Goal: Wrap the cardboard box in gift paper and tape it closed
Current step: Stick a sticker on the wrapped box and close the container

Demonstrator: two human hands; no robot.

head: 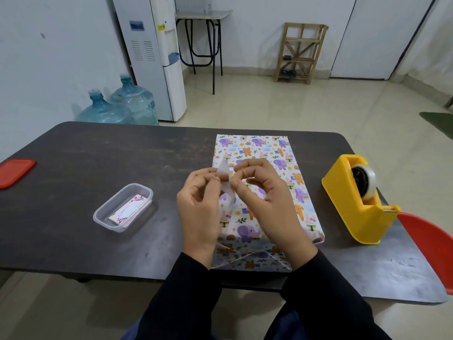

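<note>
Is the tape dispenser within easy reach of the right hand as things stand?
Probably yes: the tape dispenser stands unobstructed right of the wrapped box, but the right hand is pinching a white strip.

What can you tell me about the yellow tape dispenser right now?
The yellow tape dispenser is a chunky plastic desk type, standing upright on the dark table, right of the wrapped box and apart from it. A roll of clear tape sits in its cradle; the cutter end points toward the table's near right. Neither hand touches it.
</note>
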